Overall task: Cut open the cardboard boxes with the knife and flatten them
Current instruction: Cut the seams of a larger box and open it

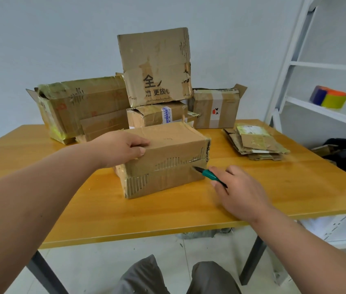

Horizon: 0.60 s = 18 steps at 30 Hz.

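A taped brown cardboard box lies in the middle of the yellow table. My left hand rests on its top left edge, thumb pressed on the near face. My right hand grips a green-handled knife. The blade tip touches the taped seam on the near face, close to the box's right corner. Behind stands a pile of several more boxes. At the right lies a stack of flattened cardboard.
A white shelf unit stands to the right, holding rolls of coloured tape. Dark items lie on a lower surface at the right. My knees show below the table's near edge. A white wall is behind the boxes.
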Available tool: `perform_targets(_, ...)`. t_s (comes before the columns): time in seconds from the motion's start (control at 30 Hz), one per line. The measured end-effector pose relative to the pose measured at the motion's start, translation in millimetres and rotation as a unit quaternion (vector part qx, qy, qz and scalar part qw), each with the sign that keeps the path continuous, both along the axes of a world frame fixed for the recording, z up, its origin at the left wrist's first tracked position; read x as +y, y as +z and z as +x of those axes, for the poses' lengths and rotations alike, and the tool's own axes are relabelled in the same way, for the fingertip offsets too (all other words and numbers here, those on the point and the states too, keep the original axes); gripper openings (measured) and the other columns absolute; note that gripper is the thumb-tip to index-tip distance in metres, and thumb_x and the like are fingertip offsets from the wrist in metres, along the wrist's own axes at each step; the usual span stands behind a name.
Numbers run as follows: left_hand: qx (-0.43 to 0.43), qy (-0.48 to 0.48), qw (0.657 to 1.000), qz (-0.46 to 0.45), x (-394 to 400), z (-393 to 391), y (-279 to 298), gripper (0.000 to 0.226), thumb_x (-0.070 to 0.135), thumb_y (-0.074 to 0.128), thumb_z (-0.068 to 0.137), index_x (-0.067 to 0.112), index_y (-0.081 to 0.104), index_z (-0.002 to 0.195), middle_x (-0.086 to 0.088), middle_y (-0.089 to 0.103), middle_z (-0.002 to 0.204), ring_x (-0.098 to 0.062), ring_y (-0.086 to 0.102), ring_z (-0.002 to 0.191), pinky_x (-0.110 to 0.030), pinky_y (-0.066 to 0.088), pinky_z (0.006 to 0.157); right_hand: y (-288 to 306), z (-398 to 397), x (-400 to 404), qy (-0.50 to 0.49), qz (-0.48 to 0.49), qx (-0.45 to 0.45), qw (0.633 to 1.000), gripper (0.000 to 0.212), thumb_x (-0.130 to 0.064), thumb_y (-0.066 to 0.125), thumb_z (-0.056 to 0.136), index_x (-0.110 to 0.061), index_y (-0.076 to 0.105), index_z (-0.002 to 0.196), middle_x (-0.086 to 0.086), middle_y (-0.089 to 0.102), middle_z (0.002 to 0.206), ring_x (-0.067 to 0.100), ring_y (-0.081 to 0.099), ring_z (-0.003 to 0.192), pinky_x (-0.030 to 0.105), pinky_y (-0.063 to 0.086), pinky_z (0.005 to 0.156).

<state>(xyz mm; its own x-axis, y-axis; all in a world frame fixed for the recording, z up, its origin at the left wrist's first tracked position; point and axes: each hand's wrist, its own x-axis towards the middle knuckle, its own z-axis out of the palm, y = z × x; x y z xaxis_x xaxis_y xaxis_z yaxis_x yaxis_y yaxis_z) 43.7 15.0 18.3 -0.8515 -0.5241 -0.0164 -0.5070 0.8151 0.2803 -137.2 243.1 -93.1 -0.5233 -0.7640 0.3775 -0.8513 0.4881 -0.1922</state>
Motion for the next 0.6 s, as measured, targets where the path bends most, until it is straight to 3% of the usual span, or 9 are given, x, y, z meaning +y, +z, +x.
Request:
perform_targets(0.1,0.035,0.002,0.998,-0.060,14,-20,-5,0.029,0.051,0.054,0.092,0.031,0.061,0.112,0.008,0.065,0.105,-0.011,0.058,0.094,-0.028,0.049,0.078,2,13,-15,0.020,-0.043,-0.038,0.998,0.044,-0.039,0.044,0.102,-0.033,0.045,0.146,-0.013,0.045,0.097,0.009,0.045,0.082,0.021,0.034,0.055)
perform_targets(0.17,0.055,-0.012,0.998,-0.038,18,-28,-8,0.028,0.053,0.055,0.091,0.029,0.061,0.105,0.008,0.064,0.097,-0.010,0.058,0.089,-0.030,0.051,0.076,1,15,-19,0.014,-0.065,-0.081,0.994,0.043,-0.038,0.043,0.103,-0.032,0.046,0.145,-0.013,0.046,0.099,0.008,0.046,0.087,0.022,0.037,0.060)
perform_targets(0.23,0.068,-0.025,0.996,0.057,14,-25,-4,0.021,0.036,0.053,0.097,0.029,0.064,0.114,0.008,0.064,0.109,-0.011,0.057,0.101,-0.029,0.045,0.085,-2,15,-18,0.009,-0.077,-0.124,0.989,0.042,-0.037,0.042,0.104,-0.030,0.047,0.145,-0.012,0.049,0.101,0.009,0.049,0.090,0.025,0.041,0.065)
perform_targets(0.33,0.028,-0.061,0.983,0.174,2,-9,4,0.045,0.009,0.055,0.094,0.039,0.060,0.126,0.015,0.054,0.131,-0.009,0.045,0.122,-0.026,0.030,0.099,-4,17,-14,0.005,-0.110,-0.176,0.978,0.041,-0.036,0.042,0.105,-0.027,0.048,0.144,-0.008,0.055,0.109,0.010,0.051,0.099,0.026,0.042,0.075)
perform_targets(0.4,-0.004,-0.080,0.981,0.174,-2,-3,4,0.056,0.006,0.059,0.092,0.046,0.054,0.130,0.019,0.046,0.135,-0.008,0.039,0.127,-0.028,0.025,0.105,-4,22,-15,0.014,-0.134,-0.199,0.971,0.036,-0.033,0.042,0.105,-0.027,0.053,0.138,-0.008,0.059,0.107,0.010,0.053,0.096,0.028,0.044,0.075)
perform_targets(0.47,0.005,-0.078,0.985,0.154,-3,-3,-1,0.055,0.010,0.062,0.092,0.049,0.053,0.130,0.019,0.046,0.135,-0.007,0.037,0.128,-0.027,0.023,0.106,-4,28,-17,0.029,-0.161,-0.222,0.961,0.021,-0.031,0.043,0.104,-0.028,0.060,0.116,-0.007,0.061,0.090,0.011,0.054,0.082,0.030,0.044,0.065)
perform_targets(0.53,0.037,-0.071,0.989,0.124,-1,-5,-5,0.051,0.015,0.064,0.092,0.048,0.054,0.129,0.020,0.047,0.139,-0.007,0.037,0.132,-0.026,0.022,0.106,-3,34,-19,0.035,-0.182,-0.249,0.951,0.014,-0.029,0.043,0.104,-0.025,0.055,0.099,-0.002,0.059,0.080,0.015,0.055,0.073,0.036,0.043,0.060)
perform_targets(0.6,0.055,-0.078,0.991,0.094,4,-8,-12,0.047,0.020,0.065,0.091,0.047,0.056,0.129,0.021,0.047,0.140,-0.006,0.038,0.133,-0.023,0.024,0.103,-1,40,-20,0.031,-0.192,-0.266,0.944,0.009,-0.028,0.043,0.105,-0.028,0.052,0.102,0.000,0.061,0.082,0.018,0.057,0.074,0.040,0.046,0.062)
